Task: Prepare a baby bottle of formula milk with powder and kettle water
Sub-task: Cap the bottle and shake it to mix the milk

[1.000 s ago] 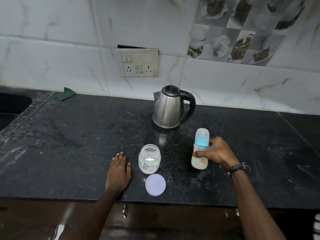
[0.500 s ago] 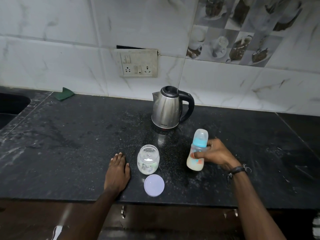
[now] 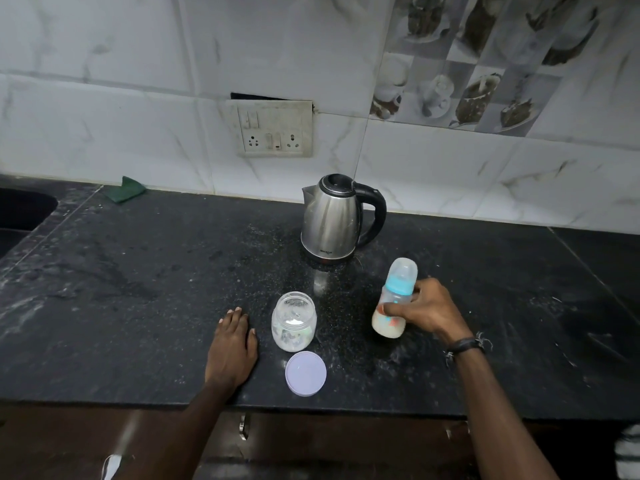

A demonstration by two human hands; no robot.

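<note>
One kettle (image 3: 330,221), one baby bottle (image 3: 394,301), one open jar (image 3: 293,322), one loose lid (image 3: 305,373), one green cloth (image 3: 126,194), one wall socket plate (image 3: 275,129), two hands: left hand (image 3: 232,344), right hand (image 3: 429,311).

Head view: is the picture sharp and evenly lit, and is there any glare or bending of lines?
Head view: dim and a little soft; the baby bottle in the right hand is slightly blurred; pale glare lies on the counter before the kettle; the wide lens bends the tile lines; the left hand rests flat, fairly sharp.
</note>
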